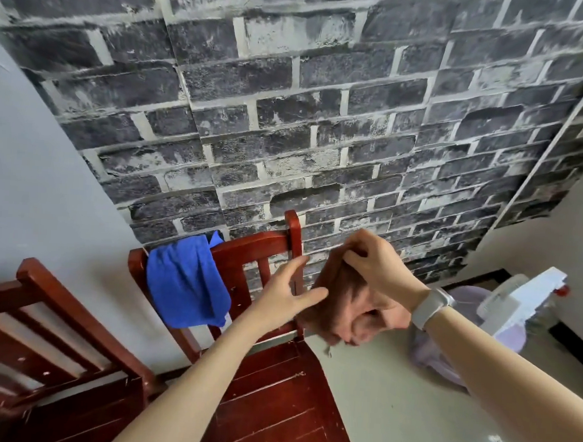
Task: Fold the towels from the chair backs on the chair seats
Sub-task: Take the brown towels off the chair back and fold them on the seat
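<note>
Dark brick wallpaper (pixel 289 118) stands behind. Fingers of the right hand (pixel 379 263) pinch the brown towel (pixel 350 303), which hangs below them beside the chair back (pixel 265 243). Left hand (pixel 285 295) has fingers spread, fingertips at the towel's edge. Blue towel (pixel 184 282) hangs on this back, left of them.

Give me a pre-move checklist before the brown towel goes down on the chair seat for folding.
1. Brown towel gripped by the right hand: ok.
2. Left hand holding the towel: not ok, open, fingers beside the cloth.
3. Towel spread flat: not ok, it hangs bunched.
4. Chair seat bare for folding: ok.
5. Towel clear of the chair back: cannot tell, hands hide that edge.
6. Blue towel waiting: ok, draped over the back.
</note>
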### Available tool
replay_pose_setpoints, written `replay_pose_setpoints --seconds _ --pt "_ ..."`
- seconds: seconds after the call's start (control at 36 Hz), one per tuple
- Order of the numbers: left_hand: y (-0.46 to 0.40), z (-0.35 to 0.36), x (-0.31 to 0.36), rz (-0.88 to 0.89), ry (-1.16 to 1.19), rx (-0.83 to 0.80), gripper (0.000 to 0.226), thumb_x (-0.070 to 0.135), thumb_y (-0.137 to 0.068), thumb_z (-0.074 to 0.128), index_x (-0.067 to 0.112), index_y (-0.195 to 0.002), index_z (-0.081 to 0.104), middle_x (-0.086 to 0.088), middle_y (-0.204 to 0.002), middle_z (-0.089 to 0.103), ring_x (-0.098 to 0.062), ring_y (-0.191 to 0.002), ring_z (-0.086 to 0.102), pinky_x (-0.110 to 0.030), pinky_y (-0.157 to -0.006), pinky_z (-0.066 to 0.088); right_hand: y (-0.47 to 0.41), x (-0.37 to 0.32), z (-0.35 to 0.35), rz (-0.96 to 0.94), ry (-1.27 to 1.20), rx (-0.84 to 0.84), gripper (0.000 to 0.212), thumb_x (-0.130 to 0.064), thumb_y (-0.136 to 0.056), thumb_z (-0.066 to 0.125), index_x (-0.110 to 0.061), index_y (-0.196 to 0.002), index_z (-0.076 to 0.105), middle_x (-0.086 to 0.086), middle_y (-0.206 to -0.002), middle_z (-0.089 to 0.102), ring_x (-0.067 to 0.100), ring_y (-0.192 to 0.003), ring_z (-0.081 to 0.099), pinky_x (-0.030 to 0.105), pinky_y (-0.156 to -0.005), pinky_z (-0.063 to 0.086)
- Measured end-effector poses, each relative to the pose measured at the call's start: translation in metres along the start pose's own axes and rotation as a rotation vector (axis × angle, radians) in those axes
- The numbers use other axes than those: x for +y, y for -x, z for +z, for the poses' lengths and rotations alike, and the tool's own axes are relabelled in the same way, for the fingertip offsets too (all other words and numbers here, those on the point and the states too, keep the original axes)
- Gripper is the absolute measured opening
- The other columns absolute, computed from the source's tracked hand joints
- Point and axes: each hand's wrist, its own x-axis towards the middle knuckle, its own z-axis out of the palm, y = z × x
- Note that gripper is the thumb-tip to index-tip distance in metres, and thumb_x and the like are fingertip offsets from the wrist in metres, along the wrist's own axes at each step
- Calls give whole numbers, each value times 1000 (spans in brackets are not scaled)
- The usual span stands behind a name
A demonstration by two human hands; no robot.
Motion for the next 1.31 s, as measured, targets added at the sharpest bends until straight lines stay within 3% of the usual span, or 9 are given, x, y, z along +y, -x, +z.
replay_pose_setpoints --seconds 0.19,0.25,0.36,0.5,0.58,0.67,0.81,0.94,1.31 --pt "-11 6 30 250 -82 200 18 18 -86 63 14 -103 67 3 -93 68 -6 -87 61 -22 -78 45 5 -2 -4 -48 -152 24 9 -15 -81 66 -21 -84 61 -12 -77 59 1 -71 54 8 -65 41" --pt "-11 2 30 284 -97 221 17 15 -86 63 12 -101 69 6 -90 68 4 -80 57 -11 -72 43 13 11 -2 83 -161 24 12 -30 -84 64 -19 -80 60 -8 -76 61 5 -68 55 16 -64 43" --pt "-9 -8 23 272 -90 284 21 15 -87 62 13 -106 67 10 -93 66 6 -82 59 -7 -73 43 32 33 15 520 -170 -242 66 -60 -90 30 -11 -60 64 -2 -50 64 15 -49 59 20 -49 45" --pt "-1 -19 16 273 -72 272 22 16 -86 63 22 -107 67 27 -91 63 19 -87 56 -3 -77 42 30 33 42 817 -640 -572 80 -71 -86 18 -5 -93 62 12 -91 70 23 -87 66 28 -68 51" --pt "4 -23 14 270 -76 225 25 17 -84 65 32 -104 65 31 -90 63 16 -91 58 -5 -81 42 12 16 48 798 -894 -447 50 -54 -89 44 -8 -100 60 8 -92 65 21 -92 61 31 -73 51" --pt "9 -28 9 248 -85 229 24 20 -82 68 26 -105 69 28 -90 66 10 -94 60 -15 -86 45 -6 -1 47 727 -1058 -206 12 -18 -91 51 -12 -84 58 6 -75 55 14 -63 56 23 -54 45" --pt "15 -36 -9 123 -262 196 30 34 -82 66 15 -105 69 0 -98 71 -14 -94 63 -36 -88 49 -36 -20 21 436 -670 31 12 -8 -93 45 -12 -89 54 8 -79 55 21 -77 55 34 -70 47" --pt "17 -33 -23 81 -260 192 31 35 -85 62 17 -109 65 5 -95 69 -6 -87 63 -29 -79 52 -50 -40 5 29 -160 -59 29 -13 -92 51 -6 -120 54 3 -102 56 15 -96 52 26 -84 42" --pt "28 -33 -66 -49 -420 344 32 42 -96 36 14 -110 44 -5 -81 64 -24 -72 64 -35 -58 48 -48 -54 8 -102 -8 225 20 -11 -94 45 -5 -109 58 10 -98 61 22 -89 52 16 -65 28"
